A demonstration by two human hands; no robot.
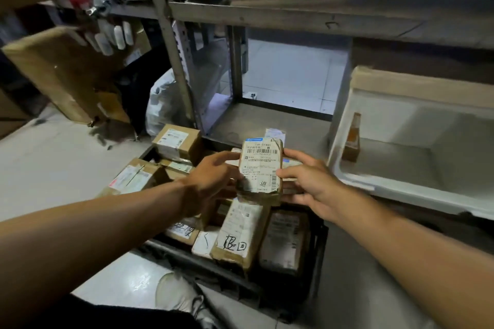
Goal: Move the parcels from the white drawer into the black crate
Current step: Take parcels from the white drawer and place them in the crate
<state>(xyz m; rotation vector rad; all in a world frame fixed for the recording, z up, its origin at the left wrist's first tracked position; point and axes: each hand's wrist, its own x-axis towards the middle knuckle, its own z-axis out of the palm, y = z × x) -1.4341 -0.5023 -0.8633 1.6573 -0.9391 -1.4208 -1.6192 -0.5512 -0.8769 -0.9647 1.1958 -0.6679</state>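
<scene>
both my hands (213,176) (310,181) hold a labelled parcel (260,168) between curled fingers, left on its left edge, right on its right, over the black crate (318,256), already heaped with parcels. one small parcel (351,139) leans against the white drawer (401,181)'s left wall, so i judge we're nearly done.

The held parcel (261,168) is brown cardboard with a white label bearing black barcodes and a blue top strip. The crate (318,254) is black. The drawer (347,168) is white and contains one brown parcel (352,139). The shelf frame (171,43) is grey.
</scene>
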